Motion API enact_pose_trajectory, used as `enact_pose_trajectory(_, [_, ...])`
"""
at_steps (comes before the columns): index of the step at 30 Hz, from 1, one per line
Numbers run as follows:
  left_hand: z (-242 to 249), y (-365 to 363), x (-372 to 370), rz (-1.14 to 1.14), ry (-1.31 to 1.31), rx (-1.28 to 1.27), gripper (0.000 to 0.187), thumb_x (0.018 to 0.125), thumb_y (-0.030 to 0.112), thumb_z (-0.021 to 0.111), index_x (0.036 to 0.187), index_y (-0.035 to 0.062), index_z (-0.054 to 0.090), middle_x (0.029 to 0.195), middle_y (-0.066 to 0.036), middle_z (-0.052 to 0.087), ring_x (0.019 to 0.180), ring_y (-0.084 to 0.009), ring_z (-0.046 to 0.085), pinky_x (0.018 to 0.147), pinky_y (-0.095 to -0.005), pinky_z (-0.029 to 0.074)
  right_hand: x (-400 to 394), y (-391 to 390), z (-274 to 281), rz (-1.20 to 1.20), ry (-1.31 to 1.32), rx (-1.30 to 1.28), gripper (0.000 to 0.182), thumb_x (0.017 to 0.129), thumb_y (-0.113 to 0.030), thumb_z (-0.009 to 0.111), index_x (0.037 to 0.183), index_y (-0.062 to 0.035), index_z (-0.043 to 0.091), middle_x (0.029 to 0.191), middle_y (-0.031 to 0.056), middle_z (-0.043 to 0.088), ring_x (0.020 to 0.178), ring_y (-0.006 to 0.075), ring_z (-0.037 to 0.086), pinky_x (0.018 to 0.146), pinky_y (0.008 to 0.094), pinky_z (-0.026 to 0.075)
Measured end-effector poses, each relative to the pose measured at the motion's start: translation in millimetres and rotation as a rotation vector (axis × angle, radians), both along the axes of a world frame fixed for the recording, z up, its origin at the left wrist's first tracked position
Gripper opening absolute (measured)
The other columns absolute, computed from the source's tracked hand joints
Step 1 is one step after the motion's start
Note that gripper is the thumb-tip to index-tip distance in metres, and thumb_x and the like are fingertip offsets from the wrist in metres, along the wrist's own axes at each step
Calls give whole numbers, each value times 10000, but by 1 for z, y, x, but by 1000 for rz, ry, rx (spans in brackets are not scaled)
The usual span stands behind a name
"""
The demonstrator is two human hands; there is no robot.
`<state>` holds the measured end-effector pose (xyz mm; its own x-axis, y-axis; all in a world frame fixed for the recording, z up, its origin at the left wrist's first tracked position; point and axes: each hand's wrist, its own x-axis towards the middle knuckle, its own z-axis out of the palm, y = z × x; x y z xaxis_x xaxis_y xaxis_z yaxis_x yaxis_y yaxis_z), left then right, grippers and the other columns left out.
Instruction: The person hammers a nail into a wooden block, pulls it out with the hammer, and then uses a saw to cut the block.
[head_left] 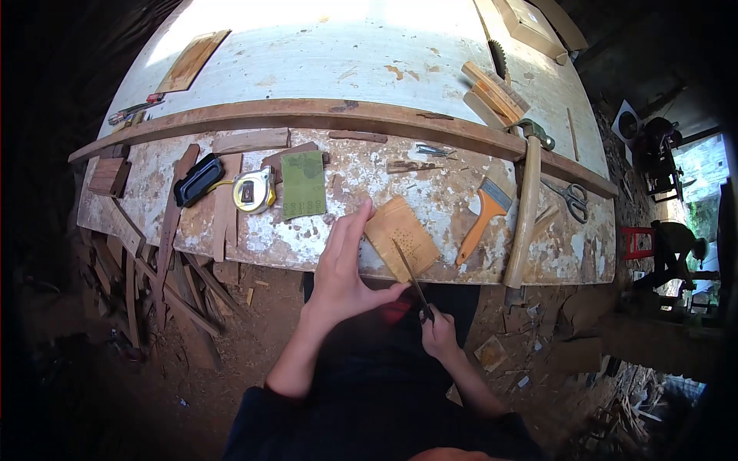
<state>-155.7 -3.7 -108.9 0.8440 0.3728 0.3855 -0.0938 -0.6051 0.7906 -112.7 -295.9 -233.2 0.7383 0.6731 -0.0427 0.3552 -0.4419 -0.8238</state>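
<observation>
A small square wooden board (pixel 405 230) with a cluster of dark specks lies near the bench's front edge. My left hand (pixel 344 275) is beside its left side, fingers stretched and thumb spread, the thumb tip right at the lower corner. In my right hand (pixel 440 334), closed round the dark handle, is a narrow-bladed knife (pixel 405 261). Its blade slants up across the board, tip over the specks. Left of the board lie a green sandpaper sheet (pixel 304 184) and a tape measure (pixel 253 190). An orange-handled brush (pixel 482 220) is to the right.
A long wooden beam (pixel 307 113) crosses the bench. A hammer (pixel 526 207) and scissors (pixel 573 201) lie at the right, a black case (pixel 199 180) at the left. Wood offcuts (pixel 177 284) stand below the left edge. Another person (pixel 676 250) bends over at far right.
</observation>
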Motion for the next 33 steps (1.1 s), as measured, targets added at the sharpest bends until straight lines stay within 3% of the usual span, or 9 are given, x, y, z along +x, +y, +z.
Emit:
enact_pose_trajectory(2, [0, -2, -2, -18, 5, -7, 1350, 608, 247, 1031, 1703, -7, 284, 1459, -245, 593, 1320, -395, 619, 1127, -490, 499, 5, 16, 32, 1, 61, -40, 215, 969, -32, 612, 1160, 52, 662, 856, 292, 696, 853, 517, 710, 741, 538, 565])
enact_pose_trajectory(5, [1, -1, -1, -26, -18, 4, 1344, 610, 250, 1030, 1702, -6, 289, 1454, -244, 597, 1313, -397, 623, 1126, -491, 501, 4, 6, 1, 28, 74, -56, 226, 964, -35, 619, 1159, 68, 667, 854, 298, 698, 847, 513, 717, 748, 538, 569])
enact_pose_trajectory(8, [0, 0, 0, -36, -21, 5, 1339, 616, 257, 1027, 1702, -7, 291, 1451, -244, 599, 1310, -397, 624, 1130, -492, 499, 2, -5, -18, 25, 63, -59, 213, 955, -38, 628, 1137, 65, 666, 856, 289, 707, 839, 507, 720, 750, 541, 571])
enact_pose_trajectory(11, [1, -2, -3, -34, 15, -7, 1337, 618, 262, 1026, 1703, -6, 293, 1448, -243, 600, 1310, -397, 625, 1132, -492, 497, 1, 23, 20, -25, -5, -29, 185, 948, -39, 634, 1108, 50, 663, 855, 269, 718, 833, 499, 722, 758, 539, 576])
enact_pose_trajectory(17, [3, 2, 0, -47, -7, 29, 1337, 611, 270, 1030, 1698, -8, 303, 1430, -241, 609, 1307, -388, 627, 1125, -483, 500, -2, -4, -29, 21, 59, -20, 218, 956, -48, 631, 1142, 57, 671, 872, 270, 730, 851, 492, 733, 782, 535, 583])
enact_pose_trajectory(20, [1, -2, -3, -43, 24, 4, 1331, 610, 274, 1031, 1694, -9, 311, 1425, -238, 612, 1308, -383, 627, 1124, -480, 499, 2, 23, 18, 6, -37, -36, 202, 967, -62, 628, 1133, 44, 670, 857, 271, 719, 842, 499, 726, 761, 546, 576])
enact_pose_trajectory(24, [6, -1, -3, -39, 13, -1, 1329, 604, 280, 1031, 1691, -5, 322, 1417, -232, 615, 1298, -386, 629, 1122, -479, 499, -2, 7, -19, 11, 47, -14, 169, 980, -75, 630, 1099, 38, 669, 840, 272, 708, 828, 495, 723, 735, 546, 565])
enact_pose_trajectory(30, [3, -2, -5, -50, 36, -30, 1319, 604, 271, 1028, 1693, 11, 330, 1422, -231, 614, 1306, -390, 629, 1120, -481, 503, -6, 32, 18, -47, -7, 38, 120, 983, -69, 628, 1058, 21, 657, 813, 255, 700, 769, 484, 719, 701, 530, 566])
enact_pose_trajectory(33, [5, 1, -1, -49, 4, -14, 1318, 600, 256, 1031, 1690, 11, 331, 1414, -224, 609, 1294, -390, 626, 1102, -474, 516, -2, 16, -12, 13, -12, 9, 162, 979, -66, 634, 1099, 39, 666, 828, 266, 708, 769, 486, 723, 704, 531, 571])
